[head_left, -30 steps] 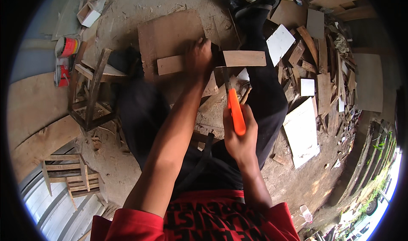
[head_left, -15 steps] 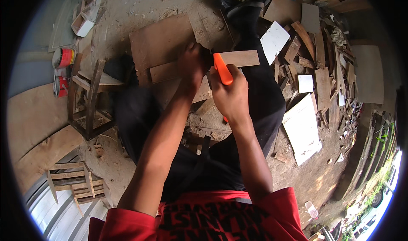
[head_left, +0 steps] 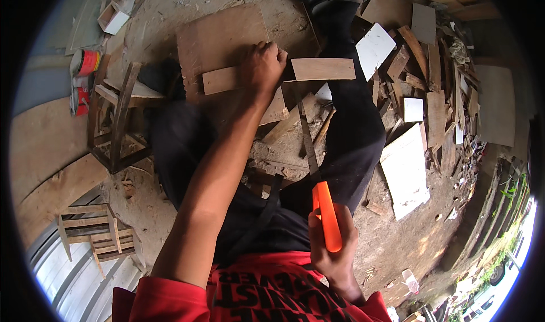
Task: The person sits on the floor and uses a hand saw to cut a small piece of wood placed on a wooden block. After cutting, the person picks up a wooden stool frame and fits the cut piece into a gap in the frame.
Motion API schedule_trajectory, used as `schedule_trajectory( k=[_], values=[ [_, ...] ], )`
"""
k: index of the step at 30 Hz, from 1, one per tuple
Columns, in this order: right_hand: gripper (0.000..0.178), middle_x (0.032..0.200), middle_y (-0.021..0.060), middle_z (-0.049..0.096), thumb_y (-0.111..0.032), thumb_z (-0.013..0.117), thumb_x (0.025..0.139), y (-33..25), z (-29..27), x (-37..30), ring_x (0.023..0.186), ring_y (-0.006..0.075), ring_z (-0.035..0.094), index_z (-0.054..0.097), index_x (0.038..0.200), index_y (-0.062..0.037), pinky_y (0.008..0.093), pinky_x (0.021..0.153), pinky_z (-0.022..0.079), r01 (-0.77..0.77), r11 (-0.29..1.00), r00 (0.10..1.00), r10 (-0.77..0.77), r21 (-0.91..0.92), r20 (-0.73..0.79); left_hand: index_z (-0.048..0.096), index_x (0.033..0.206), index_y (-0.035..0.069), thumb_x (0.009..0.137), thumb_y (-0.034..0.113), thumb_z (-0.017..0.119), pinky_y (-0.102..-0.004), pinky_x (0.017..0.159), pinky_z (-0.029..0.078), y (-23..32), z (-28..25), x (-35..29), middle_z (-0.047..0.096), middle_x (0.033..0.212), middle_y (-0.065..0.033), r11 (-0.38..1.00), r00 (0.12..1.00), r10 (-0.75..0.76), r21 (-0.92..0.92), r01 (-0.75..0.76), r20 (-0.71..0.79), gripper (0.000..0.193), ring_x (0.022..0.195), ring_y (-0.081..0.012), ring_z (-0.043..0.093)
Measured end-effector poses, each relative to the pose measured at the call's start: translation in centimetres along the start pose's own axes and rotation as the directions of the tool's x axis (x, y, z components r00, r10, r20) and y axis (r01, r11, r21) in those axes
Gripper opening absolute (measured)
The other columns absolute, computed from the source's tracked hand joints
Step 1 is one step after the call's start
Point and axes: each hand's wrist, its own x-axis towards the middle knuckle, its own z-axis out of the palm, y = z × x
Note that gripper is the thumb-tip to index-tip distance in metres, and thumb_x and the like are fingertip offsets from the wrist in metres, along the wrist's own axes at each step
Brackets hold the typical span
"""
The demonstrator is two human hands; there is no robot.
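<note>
My right hand (head_left: 338, 266) is wrapped round the orange handle of a handsaw (head_left: 325, 214), close to my waist. The narrow dark blade runs forward from the handle to a wooden plank (head_left: 323, 69). My left hand (head_left: 262, 65) bears down on that plank with its fingers curled over it. A dark line crosses the plank just right of my left hand, where the blade's far end meets it. Under the plank's left part lies a larger brown board (head_left: 224, 35); its right part reaches over my right leg.
Wood offcuts (head_left: 434, 106) and white panels (head_left: 404, 171) are heaped on the right. A wooden frame (head_left: 122, 118) stands at left beside red-labelled cans (head_left: 84, 83). A small slatted wooden piece (head_left: 96, 231) is at lower left. My legs (head_left: 357, 129) spread around the work.
My right hand has drawn the saw back from the plank toward my waist, uncovering its blade. My left hand stays on the plank. The view has shifted slightly.
</note>
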Motion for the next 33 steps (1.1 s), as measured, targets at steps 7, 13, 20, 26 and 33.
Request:
schedule_trajectory(
  k=[7, 13, 20, 26, 33],
  values=[
    [0.022, 0.072, 0.0155, 0.060, -0.017, 0.064, 0.093, -0.9, 7.2, 19.9, 0.064, 0.0203, 0.058, 0.059, 0.096, 0.0043, 0.0337, 0.063, 0.047, 0.206, 0.977, 0.968, -0.212, -0.057, -0.132, 0.069, 0.081, 0.010, 0.079, 0.018, 0.064, -0.0423, 0.078, 0.051, 1.1, -1.5, -0.4, 0.066, 0.088, -0.0104, 0.989, 0.998, 0.003, -0.145, 0.007, 0.069, 0.010, 0.088, -0.0319, 0.062],
    [0.023, 0.072, 0.0168, 0.062, -0.017, 0.064, 0.093, 0.3, 7.1, 17.9, 0.063, 0.0198, 0.058, 0.059, 0.096, 0.0050, 0.0336, 0.063, 0.047, 0.361, 0.932, 0.921, -0.354, 0.014, -0.163, 0.068, 0.080, 0.008, 0.079, 0.019, 0.064, -0.0435, 0.085, 0.048, 1.2, -0.6, 0.2, 0.067, 0.092, -0.0109, 0.999, 0.999, -0.030, -0.036, 0.030, -0.012, 0.011, 0.093, -0.0312, 0.063],
    [0.016, 0.067, 0.0147, 0.062, -0.005, 0.067, 0.089, 0.3, 1.2, 2.1, 0.059, 0.0237, 0.069, 0.056, 0.099, 0.0017, 0.0297, 0.052, 0.048, 0.060, 0.998, 0.998, -0.061, -0.013, -0.022, 0.065, 0.076, 0.007, 0.081, 0.024, 0.063, -0.0443, 0.082, 0.048, 0.1, 0.9, 0.6, 0.067, 0.087, -0.0121, 0.997, 0.996, -0.077, 0.022, 0.079, -0.052, 0.018, 0.088, -0.0318, 0.064],
    [0.013, 0.076, 0.0033, 0.056, -0.001, 0.063, 0.090, -0.9, 0.5, 2.6, 0.068, 0.0085, 0.053, 0.061, 0.101, 0.0042, 0.0230, 0.060, 0.042, 0.101, 0.995, 0.994, -0.100, 0.023, -0.039, 0.066, 0.077, 0.007, 0.080, 0.025, 0.065, -0.0448, 0.078, 0.050, 0.4, -1.2, 0.8, 0.068, 0.088, -0.0137, 0.997, 0.997, -0.070, -0.036, 0.071, 0.020, 0.018, 0.085, -0.0325, 0.065],
    [0.026, 0.071, 0.0247, 0.064, -0.019, 0.063, 0.092, -1.0, 6.6, 20.0, 0.071, 0.0416, 0.068, 0.058, 0.090, 0.0070, 0.0407, 0.063, 0.051, 0.226, 0.974, 0.969, -0.226, -0.008, -0.102, 0.067, 0.085, 0.007, 0.079, 0.018, 0.064, -0.0430, 0.085, 0.050, 0.9, -1.7, 0.0, 0.069, 0.099, -0.0161, 0.998, 0.996, -0.030, -0.051, 0.034, 0.078, 0.013, 0.095, -0.0337, 0.065]
  ],
)
